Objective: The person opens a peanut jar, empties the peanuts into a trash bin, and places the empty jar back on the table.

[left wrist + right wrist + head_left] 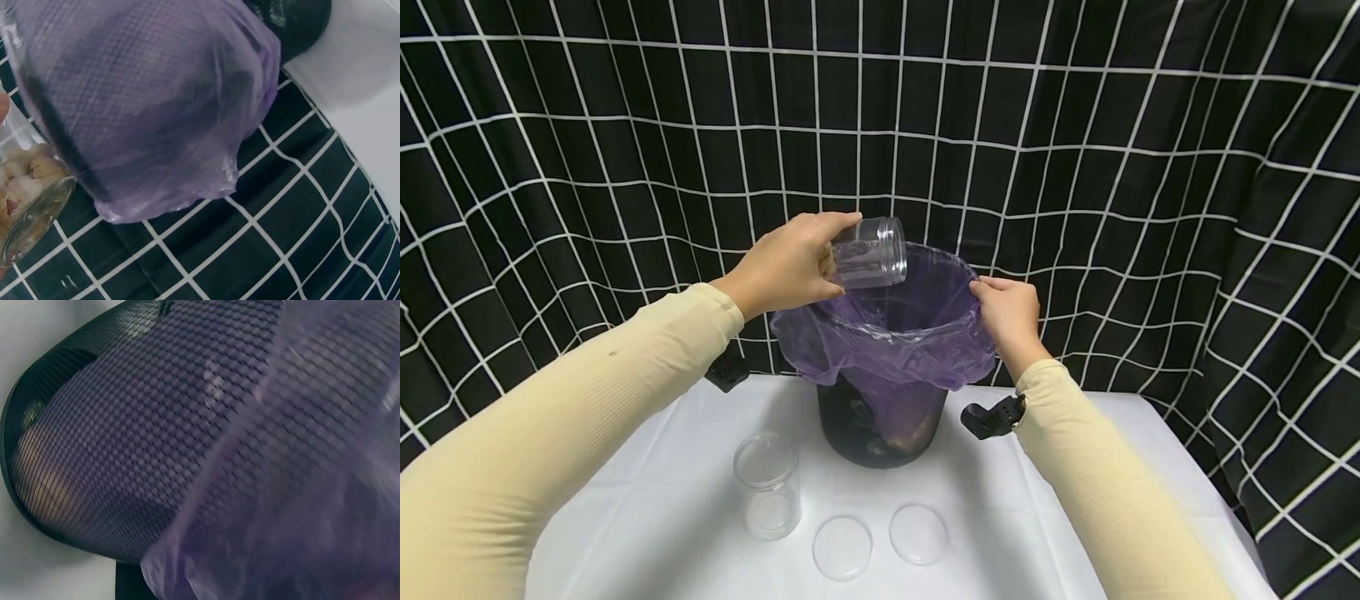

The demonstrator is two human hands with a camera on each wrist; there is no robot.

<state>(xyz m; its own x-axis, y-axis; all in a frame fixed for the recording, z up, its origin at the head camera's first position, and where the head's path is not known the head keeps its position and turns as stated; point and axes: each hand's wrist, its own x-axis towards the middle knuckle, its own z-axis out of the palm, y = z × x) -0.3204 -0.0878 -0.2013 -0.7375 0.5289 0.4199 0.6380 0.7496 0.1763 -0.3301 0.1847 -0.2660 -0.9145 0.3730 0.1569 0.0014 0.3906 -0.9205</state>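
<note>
My left hand grips a clear plastic jar, tipped onto its side with its mouth facing right over a bin. Pale brown lumps lie at the jar's base end, seen at the left edge of the left wrist view. Lining the black mesh bin is a purple plastic bag, its top folded down over the rim. At the rim's right side, my right hand pinches the bag's edge between thumb and fingers. Something orange-brown shows low through the mesh.
On the white-covered table, a second clear jar stands upright in front of the bin. Two clear round lids lie flat to its right. A black curtain with white grid lines surrounds the table.
</note>
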